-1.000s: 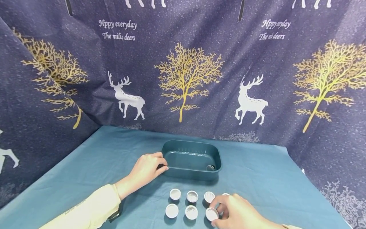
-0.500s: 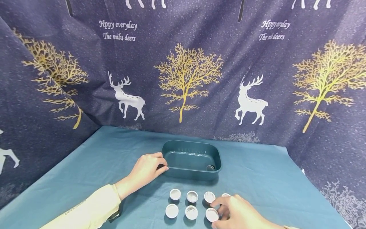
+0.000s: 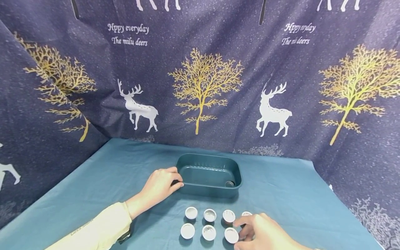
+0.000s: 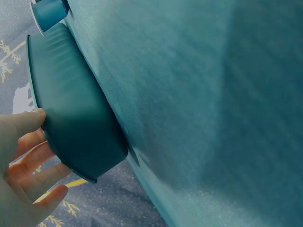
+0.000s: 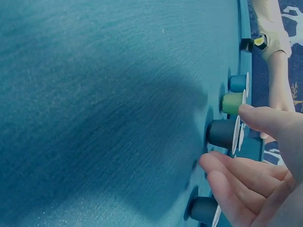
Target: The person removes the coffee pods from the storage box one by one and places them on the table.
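At the back of the table stands a dark green rectangular bin [image 3: 206,190]. My left hand [image 3: 162,182] holds its left front rim, thumb [image 4: 40,116] on one side and fingers curled at the edge. Lower right, my right hand [image 3: 260,231] is beside a coffee capsule [image 3: 231,235] with a pale foil lid. In the right wrist view the thumb and fingers are spread apart around this dark-bodied coffee capsule [image 5: 222,133], fingertips below it and thumb at the lid. Another foil-lidded capsule [image 3: 247,214] is partly hidden behind the right hand.
Several more coffee capsules [image 3: 191,213] stand in two rows before the bin, among them a green one [image 5: 232,103] and a blue one [image 5: 238,83]. A small round object [image 3: 230,183] lies inside the bin. A patterned cloth [image 3: 218,34] hangs behind the table.
My right fingers have spread away from the capsule's rim and the hand has shifted slightly right. The capsule stays in place. My left hand keeps its hold on the bin.
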`<state>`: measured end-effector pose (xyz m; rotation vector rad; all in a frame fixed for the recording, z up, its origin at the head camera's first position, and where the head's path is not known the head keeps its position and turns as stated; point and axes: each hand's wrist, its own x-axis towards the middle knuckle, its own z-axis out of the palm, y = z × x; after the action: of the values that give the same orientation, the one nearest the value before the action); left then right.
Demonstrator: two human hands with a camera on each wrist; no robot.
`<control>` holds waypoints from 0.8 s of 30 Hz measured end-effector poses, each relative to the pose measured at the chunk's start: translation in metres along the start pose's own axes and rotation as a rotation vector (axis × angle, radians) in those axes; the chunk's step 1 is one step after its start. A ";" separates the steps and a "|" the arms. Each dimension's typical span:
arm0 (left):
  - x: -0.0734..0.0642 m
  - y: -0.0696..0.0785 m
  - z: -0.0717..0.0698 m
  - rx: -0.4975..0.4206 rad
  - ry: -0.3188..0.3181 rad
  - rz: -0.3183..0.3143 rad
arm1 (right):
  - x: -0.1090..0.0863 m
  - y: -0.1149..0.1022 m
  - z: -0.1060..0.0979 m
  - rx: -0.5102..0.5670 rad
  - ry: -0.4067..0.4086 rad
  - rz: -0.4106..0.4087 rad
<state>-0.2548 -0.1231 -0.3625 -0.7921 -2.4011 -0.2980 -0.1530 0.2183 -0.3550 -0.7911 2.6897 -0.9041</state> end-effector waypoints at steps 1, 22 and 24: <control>0.000 0.000 0.000 0.000 0.001 -0.001 | 0.000 0.000 0.000 0.011 -0.002 0.000; -0.001 -0.001 0.001 -0.014 0.004 0.007 | 0.008 -0.015 -0.026 0.115 -0.048 -0.012; -0.001 -0.001 0.001 -0.012 0.009 0.009 | 0.011 -0.018 -0.032 0.076 -0.045 -0.016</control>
<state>-0.2550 -0.1237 -0.3635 -0.8048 -2.3889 -0.3120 -0.1652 0.2164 -0.3188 -0.8075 2.5973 -0.9743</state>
